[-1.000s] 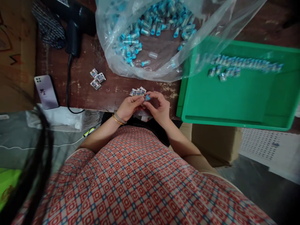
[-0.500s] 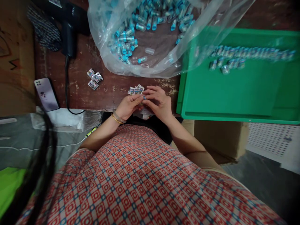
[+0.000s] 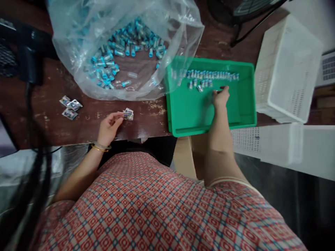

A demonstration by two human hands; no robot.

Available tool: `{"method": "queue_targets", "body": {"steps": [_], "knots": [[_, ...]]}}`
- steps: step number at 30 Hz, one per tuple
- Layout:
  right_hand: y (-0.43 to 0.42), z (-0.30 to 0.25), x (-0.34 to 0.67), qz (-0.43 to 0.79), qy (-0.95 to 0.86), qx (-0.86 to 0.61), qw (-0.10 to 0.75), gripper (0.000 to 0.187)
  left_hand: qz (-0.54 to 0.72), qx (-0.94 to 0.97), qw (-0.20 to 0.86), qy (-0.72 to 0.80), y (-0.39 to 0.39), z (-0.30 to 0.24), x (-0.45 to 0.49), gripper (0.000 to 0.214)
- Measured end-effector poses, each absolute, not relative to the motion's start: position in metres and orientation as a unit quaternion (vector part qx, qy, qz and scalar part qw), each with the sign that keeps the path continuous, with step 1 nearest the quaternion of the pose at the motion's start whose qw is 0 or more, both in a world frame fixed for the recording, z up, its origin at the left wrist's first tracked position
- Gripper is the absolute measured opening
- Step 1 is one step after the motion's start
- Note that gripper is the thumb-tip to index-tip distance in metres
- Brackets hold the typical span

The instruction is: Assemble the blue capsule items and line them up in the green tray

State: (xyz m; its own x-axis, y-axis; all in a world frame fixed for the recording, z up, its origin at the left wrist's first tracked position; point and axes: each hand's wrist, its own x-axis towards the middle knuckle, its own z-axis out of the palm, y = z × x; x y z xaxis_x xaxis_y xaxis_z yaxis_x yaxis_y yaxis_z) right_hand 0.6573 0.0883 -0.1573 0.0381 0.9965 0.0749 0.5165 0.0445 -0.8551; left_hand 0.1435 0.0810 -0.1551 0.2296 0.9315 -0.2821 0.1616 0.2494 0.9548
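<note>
My left hand [image 3: 108, 126] rests on the brown table [image 3: 78, 122], thumb and forefinger pinched on a small stack of printed labels [image 3: 128, 114]. My right hand [image 3: 221, 98] reaches into the green tray [image 3: 209, 128], fingers curled just below a row of small blue-capped vials [image 3: 209, 75] lying along the tray's far side. What those fingers hold is hidden. A clear plastic bag [image 3: 75, 31] with many loose blue-capped vials [image 3: 117, 55] lies open at the back of the table.
Three more label pieces [image 3: 70, 106] lie at the left. A black corded tool [image 3: 28, 52] stands at the far left. A white perforated basket [image 3: 288, 69] sits right of the tray. A dark fan base [image 3: 235, 10] is behind it.
My hands have parted. The right hand moved from the table edge out to the green tray; the left stayed by the label stack. The view swung to the right.
</note>
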Motion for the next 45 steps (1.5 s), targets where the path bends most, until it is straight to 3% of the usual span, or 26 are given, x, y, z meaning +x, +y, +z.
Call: {"method": "queue_targets", "body": {"steps": [3, 6, 8, 11, 15, 19, 28, 35, 39, 41, 45], "knots": [[0.101, -0.159, 0.71, 0.186, -0.539, -0.68, 0.461, 0.056, 0.318, 0.58, 0.491, 0.567, 0.087, -0.174, 0.128, 0.034], [0.118, -0.16, 0.717, 0.084, -0.494, -0.695, 0.515, 0.039, 0.306, 0.65, 0.356, 0.598, 0.092, -0.185, 0.118, 0.022], [0.13, -0.155, 0.698, 0.05, -0.519, -0.665, 0.535, 0.025, 0.286, 0.676, 0.281, 0.618, 0.095, -0.189, 0.117, 0.016], [0.133, -0.136, 0.625, 0.041, -0.568, -0.63, 0.528, 0.03, 0.244, 0.694, 0.233, 0.636, 0.101, -0.195, 0.123, 0.015], [0.092, -0.113, 0.473, 0.184, -0.665, -0.581, 0.431, 0.03, 0.215, 0.716, 0.244, 0.618, 0.105, -0.2, 0.134, 0.012], [0.056, -0.138, 0.354, 0.319, -0.702, -0.522, 0.365, 0.022, 0.239, 0.703, 0.28, 0.608, 0.104, -0.199, 0.129, 0.009], [0.1, -0.193, 0.298, 0.298, -0.704, -0.581, 0.28, 0.014, 0.283, 0.681, 0.346, 0.58, 0.106, -0.199, 0.119, 0.021], [0.102, -0.189, 0.296, 0.323, -0.657, -0.589, 0.342, 0.016, 0.332, 0.616, 0.397, 0.594, 0.114, -0.196, 0.116, 0.013], [0.106, -0.183, 0.299, 0.365, -0.598, -0.593, 0.397, 0.027, 0.338, 0.639, 0.365, 0.586, 0.12, -0.199, 0.109, 0.063], [0.108, -0.181, 0.3, 0.408, -0.556, -0.595, 0.413, 0.033, 0.35, 0.647, 0.362, 0.573, 0.123, -0.199, 0.106, 0.075], [0.106, -0.175, 0.294, 0.462, -0.531, -0.578, 0.412, 0.037, 0.367, 0.634, 0.43, 0.528, 0.128, -0.194, 0.108, 0.039]]}}
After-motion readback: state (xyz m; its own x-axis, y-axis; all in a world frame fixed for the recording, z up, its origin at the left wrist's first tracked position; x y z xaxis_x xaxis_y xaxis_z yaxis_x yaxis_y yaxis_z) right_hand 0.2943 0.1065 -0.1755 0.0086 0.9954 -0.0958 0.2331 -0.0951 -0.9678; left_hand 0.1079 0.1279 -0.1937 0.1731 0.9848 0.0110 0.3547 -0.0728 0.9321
